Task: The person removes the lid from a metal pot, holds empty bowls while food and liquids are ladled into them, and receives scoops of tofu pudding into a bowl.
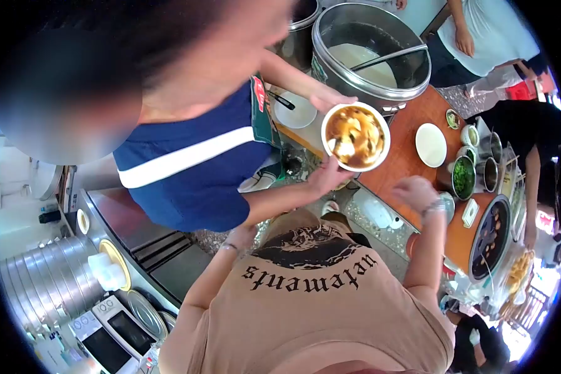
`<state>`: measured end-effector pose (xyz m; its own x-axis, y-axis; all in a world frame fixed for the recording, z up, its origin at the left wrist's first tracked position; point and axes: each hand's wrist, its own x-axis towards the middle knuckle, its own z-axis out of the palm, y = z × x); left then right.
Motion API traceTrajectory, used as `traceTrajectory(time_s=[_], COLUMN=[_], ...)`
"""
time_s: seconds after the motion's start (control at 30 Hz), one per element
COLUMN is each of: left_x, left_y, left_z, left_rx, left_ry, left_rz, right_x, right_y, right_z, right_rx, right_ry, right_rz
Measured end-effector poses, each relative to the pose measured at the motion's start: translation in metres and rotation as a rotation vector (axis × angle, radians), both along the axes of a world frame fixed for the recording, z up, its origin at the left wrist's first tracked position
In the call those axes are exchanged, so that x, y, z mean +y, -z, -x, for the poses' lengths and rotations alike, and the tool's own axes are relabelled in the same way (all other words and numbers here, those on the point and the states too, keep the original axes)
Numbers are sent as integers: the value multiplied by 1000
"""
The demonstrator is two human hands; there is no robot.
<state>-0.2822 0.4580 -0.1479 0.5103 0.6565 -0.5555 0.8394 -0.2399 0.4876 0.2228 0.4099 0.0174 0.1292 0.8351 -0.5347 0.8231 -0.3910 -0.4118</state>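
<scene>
My right hand (414, 192) is above the near edge of the brown table (400, 149), its fingers loosely curled and nothing visible in them. A white empty bowl (431, 145) stands on the table just beyond it. My left hand (242, 235) hangs low beside my body, close to a co-worker's forearm; its fingers are not clear. In front of me, the co-worker in a blue shirt (187, 168) holds a white bowl (355, 136) with both hands. Brown broth with pale, soft pieces fills that bowl. Neither of my hands touches it.
A large steel pot (371, 53) with white contents and a ladle (389, 57) stands ahead. Right are a pot of chopped greens (463, 177), small containers and a round pot of dark liquid (489, 237). A steel counter (137, 218) runs left. Other people stand at right.
</scene>
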Motion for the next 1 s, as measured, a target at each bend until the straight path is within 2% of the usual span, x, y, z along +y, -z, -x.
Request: traceTrajectory(time_s=[0.07, 0.13, 0.17, 0.23, 0.3, 0.33, 0.4, 0.43, 0.47, 0.53, 0.57, 0.6, 0.63, 0.67, 0.7, 0.77, 0.83, 0.87, 0.9, 0.93, 0.97, 1.0], left_x=[-5, -18, -21, -23, -22, -20, -10, -7, -6, 9, 15, 23, 34, 42, 51, 72, 91, 99, 109, 115, 119, 123], left_y=[14, 13, 19, 38, -30, -14, 56, 88, 111, 156, 193, 113, 8, 15, 26, 18, 14, 24, 38, 52, 62, 56], left_z=[19, 14, 15, 15, -32, -28, 11, 33, 44, 71, 90, 63, 24, 32, 51, 64, 83, 93, 105, 112, 129, 151], left_rx=[39, -123, -129, 13, 96, 87, 90, 120, 148, 303, 37, 116, 221, 195, 166, 149, 95, 82, 73, 50, 22, 16], left_ry=[98, -120, -117, -248, -535, -557, 17, 310, 264, 247, -155, -349, -542, -533, -517, -425, -372, -338, -295, -212, -125, -98], left_rz=[-23, -357, -352, -107, 113, 116, -485, -770, -777, -607, -455, -236, -42, -61, -77, -29, 26, 58, 84, 38, -14, 51], right_x=[-2, -2, -6, -10, -10, -11, -17, -20, -30, -52, -51, -55, -58, -62, -64, -67, -56, -51, -43, -30, -9, 12], right_y=[-57, -116, -132, -163, -184, -189, -186, -187, -189, -174, -174, -178, -180, -182, -176, -167, -158, -146, -145, -139, -133, -131], right_z=[-19, -32, -40, -46, -44, -39, -31, -17, -11, -2, 9, 36, 45, 60, 75, 102, 144, 168, 187, 210, 237, 263], right_rx=[-86, -149, -207, -275, -155, -238, -296, -175, -93, 14, 104, 166, 103, 125, 84, 305, 389, 547, 623, 612, 709, 797], right_ry=[58, 111, 111, 25, 100, -3, -213, -158, -155, -137, -197, -169, -269, -212, -282, -231, -401, -364, -431, -392, -501, -598], right_rz=[-114, -189, -252, -384, -322, -358, -424, -353, -299, -276, -273, -428, -459, -468, -521, -666, -911, -1006, -977, -999, -921, -829])
